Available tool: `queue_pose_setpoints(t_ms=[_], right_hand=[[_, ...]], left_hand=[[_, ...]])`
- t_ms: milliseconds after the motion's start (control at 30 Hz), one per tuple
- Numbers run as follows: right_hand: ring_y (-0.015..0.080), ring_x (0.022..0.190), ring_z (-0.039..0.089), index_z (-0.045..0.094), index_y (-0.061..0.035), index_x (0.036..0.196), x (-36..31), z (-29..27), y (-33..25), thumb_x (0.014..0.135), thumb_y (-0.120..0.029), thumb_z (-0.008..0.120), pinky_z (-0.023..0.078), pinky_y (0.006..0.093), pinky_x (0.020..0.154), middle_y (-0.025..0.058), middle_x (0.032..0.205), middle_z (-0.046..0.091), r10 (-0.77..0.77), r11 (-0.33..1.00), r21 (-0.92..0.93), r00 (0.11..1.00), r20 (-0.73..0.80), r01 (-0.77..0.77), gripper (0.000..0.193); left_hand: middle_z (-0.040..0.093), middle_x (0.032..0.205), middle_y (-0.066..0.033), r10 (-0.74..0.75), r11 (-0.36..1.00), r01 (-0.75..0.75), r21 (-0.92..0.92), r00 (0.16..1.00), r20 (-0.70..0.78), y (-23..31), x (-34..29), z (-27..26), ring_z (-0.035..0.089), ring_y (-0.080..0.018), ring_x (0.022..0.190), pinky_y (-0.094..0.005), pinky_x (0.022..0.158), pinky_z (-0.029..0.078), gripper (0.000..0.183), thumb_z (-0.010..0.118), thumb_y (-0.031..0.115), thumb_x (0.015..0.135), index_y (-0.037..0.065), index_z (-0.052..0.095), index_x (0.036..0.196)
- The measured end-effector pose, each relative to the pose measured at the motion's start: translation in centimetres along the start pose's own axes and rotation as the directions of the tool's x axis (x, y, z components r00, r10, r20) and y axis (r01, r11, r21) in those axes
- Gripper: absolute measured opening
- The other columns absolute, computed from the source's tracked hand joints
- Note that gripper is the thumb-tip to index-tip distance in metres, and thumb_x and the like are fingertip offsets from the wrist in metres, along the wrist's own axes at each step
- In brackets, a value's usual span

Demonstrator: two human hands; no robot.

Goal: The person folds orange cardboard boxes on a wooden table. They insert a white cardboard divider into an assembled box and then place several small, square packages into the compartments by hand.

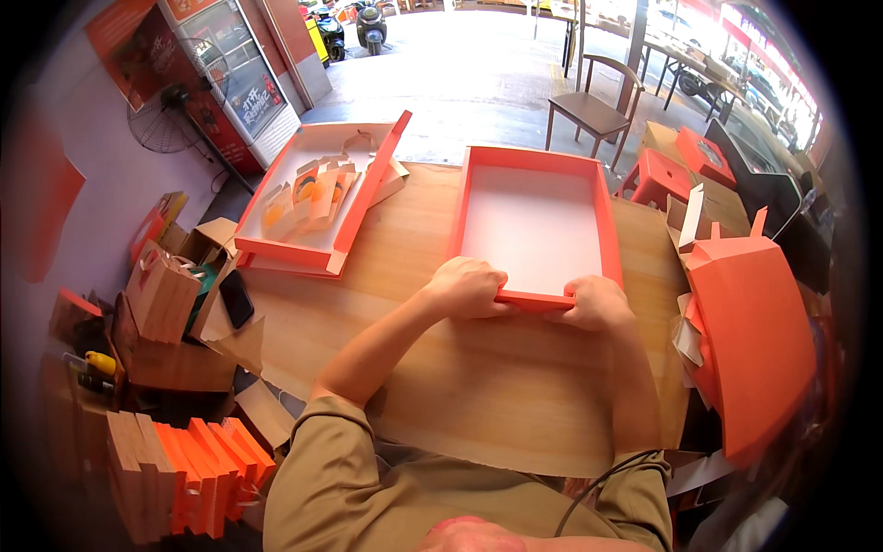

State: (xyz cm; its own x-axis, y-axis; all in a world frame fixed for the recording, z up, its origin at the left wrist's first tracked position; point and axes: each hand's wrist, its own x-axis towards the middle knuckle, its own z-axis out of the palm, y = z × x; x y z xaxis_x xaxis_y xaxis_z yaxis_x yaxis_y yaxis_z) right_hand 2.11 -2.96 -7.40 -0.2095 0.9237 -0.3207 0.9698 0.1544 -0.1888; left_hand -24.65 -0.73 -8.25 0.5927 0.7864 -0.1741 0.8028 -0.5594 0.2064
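A shallow orange cardboard box with a white inside (538,225) lies open side up on the wooden table in front of me. My left hand (467,287) is closed on its near wall, left of the middle. My right hand (596,304) grips the same wall near the right corner, thumb over the edge. Between the two hands a short stretch of the orange wall shows. The fingers of both hands are partly hidden. To the left, a similar orange box (290,250) holds several small orange-and-tan printed card packages (317,195).
A black phone (236,299) lies at the table's left edge, beside cardboard boxes and paper bags (164,293). Folded orange cartons (207,474) stand at lower left. Large orange cardboard sheets (750,340) are stacked on the right. Beyond the table are a chair (593,112) and a red stool (658,175).
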Motion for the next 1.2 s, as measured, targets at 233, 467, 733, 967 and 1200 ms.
queue_pose_setpoints(t_ms=[233,467,733,967,1200], right_hand=[[0.0337,0.103,0.071,0.078,-0.0106,0.105,0.3,0.6,0.3,0.078,-0.045,0.077,0.057,0.0452,0.091,0.0140,0.105,0.077,-0.018,1.000,0.022,0.999,-0.028,0.018,0.044],[0.0332,0.109,0.072,0.079,-0.0142,0.114,-0.2,0.8,1.7,0.080,-0.047,0.074,0.058,0.0442,0.095,0.0140,0.113,0.077,-0.017,0.998,-0.053,1.000,-0.007,0.017,0.047],[0.0338,0.099,0.075,0.081,-0.0108,0.106,0.0,0.5,0.6,0.078,-0.045,0.077,0.060,0.0472,0.086,0.0143,0.103,0.078,-0.066,0.995,0.078,0.998,-0.017,0.067,0.044],[0.0307,0.098,0.075,0.082,-0.0121,0.105,-0.6,-0.2,0.8,0.073,-0.055,0.082,0.060,0.0433,0.086,0.0119,0.104,0.079,-0.037,0.995,0.098,0.999,0.025,0.034,0.054],[0.0303,0.100,0.075,0.083,-0.0128,0.106,-0.8,-0.3,0.8,0.073,-0.057,0.083,0.060,0.0436,0.087,0.0112,0.106,0.079,-0.048,0.994,0.093,0.999,0.007,0.048,0.055]], left_hand=[[0.073,0.081,-0.0120,-0.020,1.000,0.020,0.011,1.000,0.002,0.3,-0.3,-0.3,0.071,-0.0313,0.084,-0.0452,0.076,0.056,0.058,0.069,0.064,0.091,0.006,0.075,0.093],[0.074,0.083,-0.0152,0.091,0.991,-0.079,0.109,0.989,-0.113,0.4,0.8,0.5,0.072,-0.0351,0.083,-0.0477,0.076,0.057,0.052,0.073,0.057,0.089,0.006,0.073,0.091],[0.071,0.072,-0.0158,0.071,0.992,-0.049,0.114,0.977,-0.203,0.3,0.4,1.1,0.070,-0.0356,0.073,-0.0471,0.071,0.055,0.046,0.080,0.051,0.084,0.005,0.073,0.083],[0.070,0.069,-0.0155,0.059,0.992,-0.034,0.122,0.975,-0.214,1.1,0.5,0.7,0.069,-0.0366,0.069,-0.0472,0.068,0.055,0.047,0.080,0.050,0.084,0.004,0.073,0.081],[0.070,0.069,-0.0164,0.060,0.993,-0.037,0.109,0.974,-0.220,1.1,0.5,0.8,0.069,-0.0379,0.068,-0.0485,0.068,0.056,0.046,0.080,0.050,0.084,0.005,0.073,0.081]])
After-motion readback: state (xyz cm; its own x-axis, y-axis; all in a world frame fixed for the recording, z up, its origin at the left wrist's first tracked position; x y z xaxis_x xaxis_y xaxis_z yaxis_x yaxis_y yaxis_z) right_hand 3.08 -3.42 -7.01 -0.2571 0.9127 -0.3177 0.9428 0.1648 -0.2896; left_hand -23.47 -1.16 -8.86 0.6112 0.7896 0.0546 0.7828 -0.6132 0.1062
